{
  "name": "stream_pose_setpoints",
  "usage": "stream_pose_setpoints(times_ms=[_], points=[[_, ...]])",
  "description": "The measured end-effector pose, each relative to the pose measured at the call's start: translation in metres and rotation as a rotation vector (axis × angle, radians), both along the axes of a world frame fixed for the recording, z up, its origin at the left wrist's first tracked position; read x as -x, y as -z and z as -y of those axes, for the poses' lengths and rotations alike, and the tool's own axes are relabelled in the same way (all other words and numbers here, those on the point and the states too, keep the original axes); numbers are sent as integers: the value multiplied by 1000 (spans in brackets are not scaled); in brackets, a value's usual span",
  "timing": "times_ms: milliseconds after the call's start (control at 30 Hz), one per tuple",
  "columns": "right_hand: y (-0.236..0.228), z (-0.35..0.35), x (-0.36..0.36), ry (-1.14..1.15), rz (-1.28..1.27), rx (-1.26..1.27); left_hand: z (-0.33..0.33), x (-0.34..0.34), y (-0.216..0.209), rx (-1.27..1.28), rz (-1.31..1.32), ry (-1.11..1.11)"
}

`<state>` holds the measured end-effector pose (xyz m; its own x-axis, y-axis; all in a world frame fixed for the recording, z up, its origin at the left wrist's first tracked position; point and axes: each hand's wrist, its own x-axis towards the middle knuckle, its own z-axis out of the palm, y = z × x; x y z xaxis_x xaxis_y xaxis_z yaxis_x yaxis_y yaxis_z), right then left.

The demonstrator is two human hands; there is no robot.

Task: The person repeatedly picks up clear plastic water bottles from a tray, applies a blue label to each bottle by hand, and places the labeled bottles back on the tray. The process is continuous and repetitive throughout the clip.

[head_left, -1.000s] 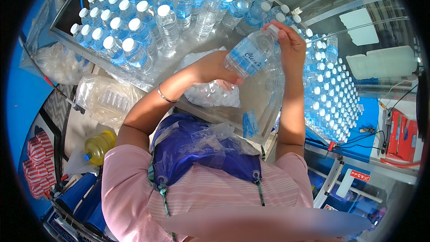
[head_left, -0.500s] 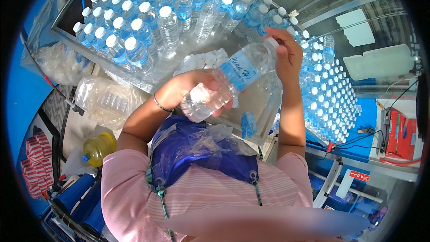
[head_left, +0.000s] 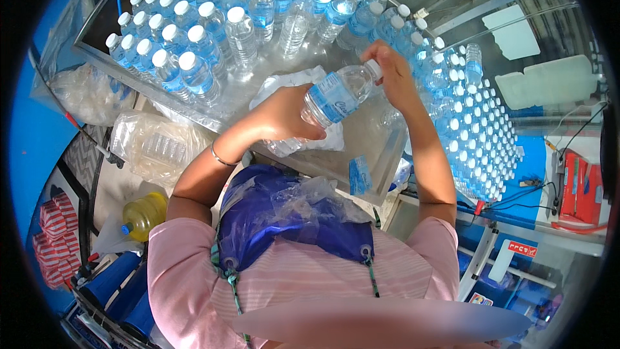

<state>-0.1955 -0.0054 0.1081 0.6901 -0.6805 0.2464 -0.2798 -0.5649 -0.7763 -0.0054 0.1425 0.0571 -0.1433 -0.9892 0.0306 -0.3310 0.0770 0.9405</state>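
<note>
My left hand (head_left: pixel 284 115) is wrapped round the body of a clear plastic water bottle (head_left: pixel 336 97) with a blue label. The bottle lies tilted, its white cap (head_left: pixel 373 69) up and to the right. My right hand (head_left: pixel 391 76) is at that cap, fingers curled against its far side; part of the grip is hidden. Below the bottle, a clear bag of white caps (head_left: pixel 290 82) rests on the metal tray (head_left: pixel 361 148), partly behind my left hand. A loose blue label (head_left: pixel 359 176) lies near the tray's front edge.
Capped bottles (head_left: pixel 194 39) crowd the back and left of the tray. More bottles (head_left: pixel 481 136) stand packed at the right. A plastic bag (head_left: pixel 158 145) and a yellow jug (head_left: pixel 143 215) are at the left. A blue apron (head_left: pixel 290 220) hangs before me.
The bottle has come a little left and is turned in my left hand, whose back now faces up. My right hand has moved left and slightly down with the capped end.
</note>
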Motion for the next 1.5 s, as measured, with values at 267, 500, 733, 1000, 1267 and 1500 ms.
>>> stream_pose_setpoints(times_ms=[267, 500, 733, 1000, 1267, 1500], points=[[-20, -27, 54, 12, -95, 68, 1, 39, -13, -129, -36, 139], [-49, 2, 206, 700, 163, 379, 35, -14, -26, 621, 502, -340], [-22, 115, 366, 1353, 732, 14, 55, -109, -2, 307, 1049, -733], [70, 245, 376, 1314, 823, -181, 56, -110, 6, 222, 911, -735], [89, 265, 375, 1446, -9, 28, 44, -58, -43, 407, 806, -664], [42, 195, 313, 1413, -494, 618, 92, -3, -62, 692, 649, -476]])
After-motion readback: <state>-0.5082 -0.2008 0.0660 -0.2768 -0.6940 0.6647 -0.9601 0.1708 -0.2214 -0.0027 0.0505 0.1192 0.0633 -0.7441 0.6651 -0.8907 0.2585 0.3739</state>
